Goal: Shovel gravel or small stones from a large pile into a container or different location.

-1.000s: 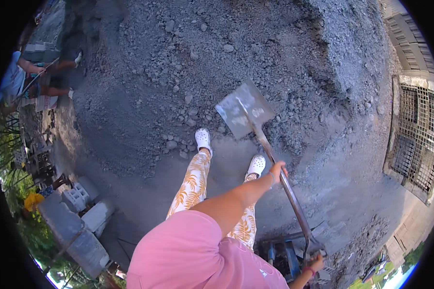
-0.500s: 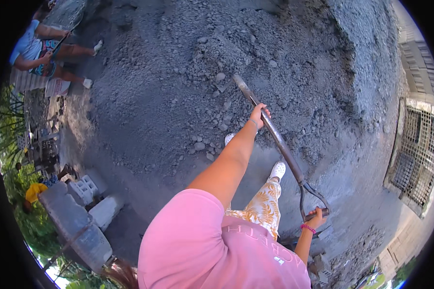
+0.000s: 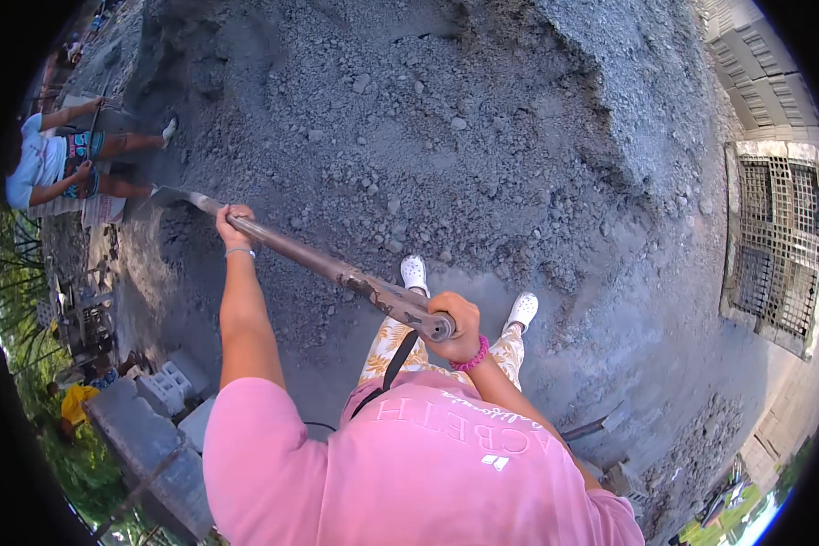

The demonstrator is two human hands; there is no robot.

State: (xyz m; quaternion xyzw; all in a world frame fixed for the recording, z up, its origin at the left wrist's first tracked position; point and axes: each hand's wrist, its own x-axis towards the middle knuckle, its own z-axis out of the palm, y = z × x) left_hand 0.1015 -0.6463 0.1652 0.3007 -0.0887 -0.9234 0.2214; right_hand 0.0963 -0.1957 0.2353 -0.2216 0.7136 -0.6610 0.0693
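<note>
A long-shafted shovel [image 3: 337, 270] crosses in front of my body, its blade pointing to the far left. My left hand [image 3: 234, 225] is wrapped round the shaft close to the blade. At the other end my right hand [image 3: 455, 329], with a pink band at the wrist, grips the handle in front of my waist. The shovel's blade [image 3: 175, 195] is seen nearly edge-on, so I cannot tell what lies on it. Grey gravel [image 3: 409, 155] spreads in a large heap beyond my feet.
At the far left another person [image 3: 59, 159] in a light blue shirt stands holding a long tool. A screen mesh in a frame [image 3: 773, 241] is at the right, near stacked blocks [image 3: 764, 68]. Concrete blocks [image 3: 166, 387] and a grey slab [image 3: 136, 428] lie at the lower left.
The shovel has swung from the gravel heap up and to the left. Both hands moved left with it, and the right hand came in front of my waist.
</note>
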